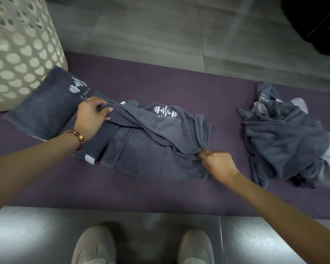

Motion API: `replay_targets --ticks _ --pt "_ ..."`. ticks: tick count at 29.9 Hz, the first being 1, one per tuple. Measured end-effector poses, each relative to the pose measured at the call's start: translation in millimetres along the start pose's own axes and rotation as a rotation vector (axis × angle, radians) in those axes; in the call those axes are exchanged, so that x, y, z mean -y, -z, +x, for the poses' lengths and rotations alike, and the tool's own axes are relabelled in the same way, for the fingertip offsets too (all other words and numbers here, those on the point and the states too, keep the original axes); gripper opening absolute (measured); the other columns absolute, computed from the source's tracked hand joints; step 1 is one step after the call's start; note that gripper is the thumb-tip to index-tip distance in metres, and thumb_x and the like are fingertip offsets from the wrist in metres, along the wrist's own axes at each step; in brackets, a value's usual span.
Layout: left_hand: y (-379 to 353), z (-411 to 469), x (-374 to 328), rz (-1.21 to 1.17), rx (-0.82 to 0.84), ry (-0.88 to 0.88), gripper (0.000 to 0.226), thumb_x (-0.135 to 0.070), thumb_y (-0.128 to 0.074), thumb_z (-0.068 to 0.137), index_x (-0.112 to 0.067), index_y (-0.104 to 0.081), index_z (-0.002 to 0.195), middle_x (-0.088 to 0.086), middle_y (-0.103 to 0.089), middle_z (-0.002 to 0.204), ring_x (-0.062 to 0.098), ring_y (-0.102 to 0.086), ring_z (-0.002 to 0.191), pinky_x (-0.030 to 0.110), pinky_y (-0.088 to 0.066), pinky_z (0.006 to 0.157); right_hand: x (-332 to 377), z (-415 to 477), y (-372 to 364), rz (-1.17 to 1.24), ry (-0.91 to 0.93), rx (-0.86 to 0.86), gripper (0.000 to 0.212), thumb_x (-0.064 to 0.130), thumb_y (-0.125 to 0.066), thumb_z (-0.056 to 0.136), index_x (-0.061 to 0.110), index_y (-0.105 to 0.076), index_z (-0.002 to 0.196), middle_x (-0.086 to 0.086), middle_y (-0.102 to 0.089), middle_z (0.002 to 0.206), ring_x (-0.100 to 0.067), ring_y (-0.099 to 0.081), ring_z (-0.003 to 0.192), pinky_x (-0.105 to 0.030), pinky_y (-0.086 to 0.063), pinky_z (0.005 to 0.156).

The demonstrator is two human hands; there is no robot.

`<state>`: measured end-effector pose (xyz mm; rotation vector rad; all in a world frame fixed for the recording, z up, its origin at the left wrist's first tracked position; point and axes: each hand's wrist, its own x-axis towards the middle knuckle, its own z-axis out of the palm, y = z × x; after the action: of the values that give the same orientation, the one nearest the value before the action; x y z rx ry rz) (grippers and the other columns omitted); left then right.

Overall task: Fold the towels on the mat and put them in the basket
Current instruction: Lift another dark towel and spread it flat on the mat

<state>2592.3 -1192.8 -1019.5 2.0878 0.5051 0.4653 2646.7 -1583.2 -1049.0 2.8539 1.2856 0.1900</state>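
1. I stood over the purple mat (160, 193) with my shoes near its 6 o'clock edge.
2. My left hand (91, 117) was closed on one edge of the middle towel (151, 149), at about 9 o'clock from the towel's middle.
3. My right hand (217, 164) pinched the same towel's edge at about 4 o'clock, with the fingers shut tight on the cloth.
4. The towel lay in the middle of the mat, still bumpy and only partly folded, with its white logo facing up.
5. A folded towel (44, 109) sat at 9 o'clock, touching the white basket (17, 50) with the holes, which stood at 10 o'clock.
6. A messy pile of towels (286, 141) waited at 3 o'clock, apart from the one I held.
7. I think the fold could have gone crooked, because the cloth was bunched up between my two hands.
8. I think an edge could have slipped out of my right hand, because I only held a little bit of it.
9. I think my left arm could have bumped the folded towel, because it lay right next to that arm.
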Motion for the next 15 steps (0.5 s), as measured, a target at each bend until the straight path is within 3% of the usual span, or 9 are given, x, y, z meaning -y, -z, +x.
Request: replay_targets --ticks 3,4,6,8,11,13,15 --pt "9.4 13.7 -11.4 -0.158 -0.049 0.051 0.010 0.002 -0.063 0.086 0.003 -0.064 0.096 0.004 -0.057 0.090 0.007 -0.060 0.071 0.009 -0.052 0.061 -21.3 12.3 26.4 0.252 -0.303 -0.064 0.017 0.003 -0.068 0.076 0.014 -0.075 0.086 -0.002 -0.073 0.084 -0.023 -0.068 0.066 -0.031 -0.053 0.056" --pt "14.4 21.9 -17.8 -0.216 -0.072 0.056 0.008 0.003 -0.063 0.086 0.002 -0.064 0.094 -0.001 -0.058 0.087 0.008 -0.060 0.073 0.009 -0.053 0.061 -32.5 20.5 38.1 0.372 -0.380 -0.126 0.019 0.001 -0.066 0.079 0.012 -0.075 0.093 -0.004 -0.074 0.091 -0.022 -0.069 0.076 -0.029 -0.054 0.068" --pt "24.5 40.6 -36.8 -0.281 -0.090 0.018 0.009 0.004 -0.064 0.084 -0.004 -0.065 0.084 -0.009 -0.060 0.084 0.006 -0.061 0.072 0.011 -0.053 0.060 -54.6 43.7 66.8 0.554 -0.448 -0.283 0.023 -0.008 -0.063 0.080 0.003 -0.074 0.096 -0.011 -0.072 0.097 -0.020 -0.067 0.087 -0.010 -0.047 0.081" --pt "32.9 59.6 -64.1 -0.328 -0.093 -0.035 0.018 0.005 -0.065 0.083 -0.012 -0.064 0.077 -0.010 -0.061 0.082 0.005 -0.062 0.070 0.013 -0.054 0.060 -70.3 68.5 98.5 0.578 -0.474 -0.390 0.025 -0.013 -0.060 0.079 -0.001 -0.073 0.097 -0.015 -0.071 0.098 -0.019 -0.063 0.090 0.003 -0.037 0.081" --pt "48.3 88.5 -114.7 -0.424 -0.094 -0.082 0.023 0.008 -0.061 0.084 -0.013 -0.062 0.076 -0.003 -0.057 0.084 -0.002 -0.062 0.063 0.011 -0.053 0.060 -92.6 97.9 145.0 0.546 -0.496 -0.514 0.027 -0.016 -0.056 0.079 -0.002 -0.072 0.096 -0.012 -0.067 0.094 -0.019 -0.059 0.090 0.006 -0.033 0.077" --pt "62.8 106.2 -146.1 -0.442 -0.085 -0.113 0.020 0.010 -0.057 0.087 -0.008 -0.061 0.079 -0.002 -0.056 0.084 -0.004 -0.062 0.061 0.011 -0.053 0.061 -110.7 115.3 172.9 0.553 -0.513 -0.556 0.029 -0.017 -0.054 0.078 -0.001 -0.072 0.094 -0.012 -0.066 0.094 -0.024 -0.061 0.091 -0.001 -0.039 0.083" --pt "79.4 122.4 -177.9 -0.465 -0.099 -0.148 0.019 0.011 -0.055 0.088 -0.006 -0.060 0.083 -0.002 -0.056 0.086 -0.004 -0.062 0.061 0.010 -0.053 0.061 -124.8 132.0 203.5 0.611 -0.495 -0.593 0.032 -0.018 -0.051 0.078 0.000 -0.072 0.093 -0.012 -0.066 0.092 -0.033 -0.064 0.090 -0.028 -0.050 0.091"
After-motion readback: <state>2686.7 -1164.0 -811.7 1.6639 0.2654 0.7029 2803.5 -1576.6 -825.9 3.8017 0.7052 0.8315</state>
